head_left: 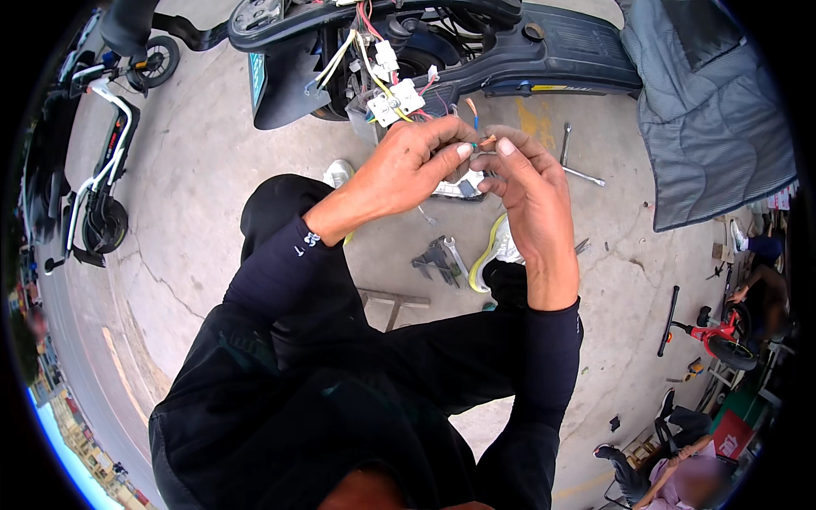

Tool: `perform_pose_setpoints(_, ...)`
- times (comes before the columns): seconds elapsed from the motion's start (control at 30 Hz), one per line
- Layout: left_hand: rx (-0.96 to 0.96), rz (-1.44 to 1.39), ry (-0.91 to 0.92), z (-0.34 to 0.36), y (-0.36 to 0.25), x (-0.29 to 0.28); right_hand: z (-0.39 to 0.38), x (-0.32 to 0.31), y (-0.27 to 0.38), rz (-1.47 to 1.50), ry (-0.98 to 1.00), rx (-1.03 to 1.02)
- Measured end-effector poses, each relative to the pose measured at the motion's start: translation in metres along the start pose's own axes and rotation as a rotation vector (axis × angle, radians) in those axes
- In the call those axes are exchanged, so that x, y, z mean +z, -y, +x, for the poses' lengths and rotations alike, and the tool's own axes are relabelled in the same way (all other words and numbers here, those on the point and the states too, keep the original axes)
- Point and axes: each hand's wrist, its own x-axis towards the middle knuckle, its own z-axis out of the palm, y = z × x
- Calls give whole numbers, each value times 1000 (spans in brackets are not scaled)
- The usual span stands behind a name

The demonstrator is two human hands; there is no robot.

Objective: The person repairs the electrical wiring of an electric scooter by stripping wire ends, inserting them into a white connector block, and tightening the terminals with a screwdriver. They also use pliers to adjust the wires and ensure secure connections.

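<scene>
Both hands are raised in front of the opened electric scooter [416,51] and meet at a wire with bare copper strands [488,143]. My left hand [408,161] pinches the insulated part, which shows a bit of green-blue, between thumb and forefinger. Thumb and fingers of my right hand [534,187] close on the copper end. Just above them a blue wire [474,119] with a stripped copper tip sticks up. White plug connectors [398,102] on coloured wires hang from the scooter behind my left hand. Below the hands, a pale box-like part [461,185] is partly hidden.
Two wrenches [583,176] lie right of my hands; another wrench [456,257] and a dark tool [435,262] lie between my feet. A grey quilted cover [714,127] hangs at right. Parked scooters [106,170] stand left. Two people sit at far right near a small red bike [722,336].
</scene>
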Motion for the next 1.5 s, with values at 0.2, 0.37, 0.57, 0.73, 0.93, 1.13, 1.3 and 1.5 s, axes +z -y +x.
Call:
perform_pose_setpoints(0.2,-3,3,-5,2,4,0,8,-2,-9,89,-9,43)
perform_pose_setpoints(0.37,24,-95,-79,3,11,5,7,-1,-12,138,-16,42)
perform_pose_setpoints(0.57,-31,-125,-33,2,6,3,7,5,-19,210,-53,25)
perform_pose_setpoints(0.73,25,-175,-117,4,10,10,7,9,-26,208,-93,0)
perform_pose_setpoints(0.93,40,-214,-109,7,19,13,4,10,-31,136,-137,20)
perform_pose_setpoints(1.13,-26,-343,-55,9,8,7,1,7,-20,83,-158,-57)
perform_pose_setpoints(1.3,-19,-247,-14,8,4,4,4,5,-15,-61,-141,-81)
perform_pose_setpoints(1.5,-52,-199,12,6,3,0,9,3,-21,-156,-101,-154)
